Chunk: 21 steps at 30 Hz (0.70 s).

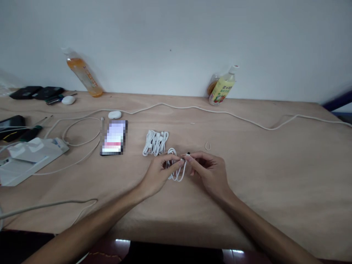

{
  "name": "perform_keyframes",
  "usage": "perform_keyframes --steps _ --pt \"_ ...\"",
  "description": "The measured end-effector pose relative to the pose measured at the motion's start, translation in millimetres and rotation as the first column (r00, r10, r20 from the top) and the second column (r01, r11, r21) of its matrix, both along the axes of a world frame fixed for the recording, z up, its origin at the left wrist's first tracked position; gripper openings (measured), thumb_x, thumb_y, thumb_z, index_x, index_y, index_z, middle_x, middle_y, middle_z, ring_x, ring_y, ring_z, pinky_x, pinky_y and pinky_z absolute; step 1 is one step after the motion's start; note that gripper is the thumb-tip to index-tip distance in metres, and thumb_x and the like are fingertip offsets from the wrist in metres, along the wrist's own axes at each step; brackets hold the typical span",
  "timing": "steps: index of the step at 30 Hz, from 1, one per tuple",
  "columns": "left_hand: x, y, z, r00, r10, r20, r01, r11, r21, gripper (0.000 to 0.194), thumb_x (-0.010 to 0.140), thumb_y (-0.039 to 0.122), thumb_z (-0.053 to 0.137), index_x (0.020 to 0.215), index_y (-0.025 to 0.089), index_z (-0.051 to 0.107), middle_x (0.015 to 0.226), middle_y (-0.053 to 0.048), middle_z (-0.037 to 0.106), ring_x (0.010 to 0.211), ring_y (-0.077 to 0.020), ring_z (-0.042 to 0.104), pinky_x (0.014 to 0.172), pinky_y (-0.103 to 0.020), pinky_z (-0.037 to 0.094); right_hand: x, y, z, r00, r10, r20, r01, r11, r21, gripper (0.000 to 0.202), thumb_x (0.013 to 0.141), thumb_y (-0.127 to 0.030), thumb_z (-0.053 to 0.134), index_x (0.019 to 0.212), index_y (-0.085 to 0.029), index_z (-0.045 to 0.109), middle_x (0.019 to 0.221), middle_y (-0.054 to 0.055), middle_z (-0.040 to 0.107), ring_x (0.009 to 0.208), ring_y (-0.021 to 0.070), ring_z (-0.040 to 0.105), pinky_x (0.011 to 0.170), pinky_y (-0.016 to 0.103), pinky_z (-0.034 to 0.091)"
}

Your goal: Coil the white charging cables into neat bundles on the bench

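Note:
A white charging cable (180, 176), looped into a coil, hangs between my two hands just above the wooden table. My left hand (162, 172) is closed, pinching the cable near one end with thumb and forefinger. Thumb and fingers of my right hand (210, 170) close on the cable's other part, where a small dark-tipped plug shows. The fingertips of both hands almost meet, and they hide some of the detail there. Behind my left hand lie several white coiled cables (156, 143) in a row. A short thin loop of tie (208, 146) rests beyond my right hand.
A phone (114, 137) lies left of the coils, with a white earbud case (114, 115) behind it. A white power strip (30, 161) and loose cords crowd the left. An orange drink bottle (85, 77) and a yellow-labelled bottle (223, 87) lean against the wall.

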<state>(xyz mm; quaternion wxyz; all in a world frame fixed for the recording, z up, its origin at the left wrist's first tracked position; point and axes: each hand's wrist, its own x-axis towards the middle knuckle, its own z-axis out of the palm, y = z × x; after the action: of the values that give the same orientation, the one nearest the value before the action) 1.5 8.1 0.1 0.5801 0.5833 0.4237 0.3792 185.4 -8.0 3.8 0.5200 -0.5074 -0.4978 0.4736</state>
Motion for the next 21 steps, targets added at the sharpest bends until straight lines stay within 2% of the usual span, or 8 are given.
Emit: perform_keyframes --steps 5,14,18,21 --pt "-0.5 1.8 0.0 1.0 -0.011 0.024 0.012 1.0 -0.003 0.037 0.091 0.056 0.08 0.085 0.02 0.083 0.077 -0.002 0.072 0.072 -0.0173 0.057 0.066 -0.029 0.043 -0.2 -0.8 1.1 1.0 -0.001 -0.02 0.001 1.0 -0.008 0.018 0.081 -0.043 0.089 0.077 -0.025 0.088 0.067 0.003 0.078 0.047 0.0139 0.061 0.045 0.027 0.054" --pt "-1.1 1.8 -4.4 0.997 0.001 0.078 0.005 0.997 -0.079 0.039 0.087 0.058 0.085 0.088 0.019 0.085 0.078 -0.002 0.073 0.072 -0.016 0.058 0.068 -0.029 0.042 -1.4 -1.2 -1.4 0.999 0.0 -0.042 -0.001 1.0 -0.008 0.022 0.081 -0.045 0.09 0.077 -0.024 0.087 0.066 0.003 0.077 0.046 0.0136 0.061 0.044 0.027 0.054" --pt "0.0 2.3 -7.6 0.991 0.038 0.13 -0.021 0.991 -0.13 0.04 0.082 0.058 0.089 0.092 0.02 0.086 0.079 -0.001 0.074 0.071 -0.0151 0.059 0.068 -0.028 0.044 -0.7 -1.4 -1.6 1.0 -0.001 -0.029 0.002 1.0 0.031 0.023 0.083 -0.046 0.089 0.079 -0.024 0.086 0.086 0.006 0.084 0.05 0.0114 0.06 0.045 0.026 0.053" --pt "0.2 2.4 -7.2 0.987 0.057 0.153 -0.031 0.986 -0.165 0.04 0.081 0.057 0.09 0.093 0.02 0.087 0.08 -0.002 0.073 0.071 -0.0148 0.06 0.066 -0.027 0.044 1.1 -0.2 -1.1 1.0 -0.011 -0.019 0.011 1.0 0.025 0.023 0.083 -0.046 0.088 0.078 -0.024 0.085 0.077 0.003 0.079 0.051 0.0115 0.058 0.046 0.025 0.051"
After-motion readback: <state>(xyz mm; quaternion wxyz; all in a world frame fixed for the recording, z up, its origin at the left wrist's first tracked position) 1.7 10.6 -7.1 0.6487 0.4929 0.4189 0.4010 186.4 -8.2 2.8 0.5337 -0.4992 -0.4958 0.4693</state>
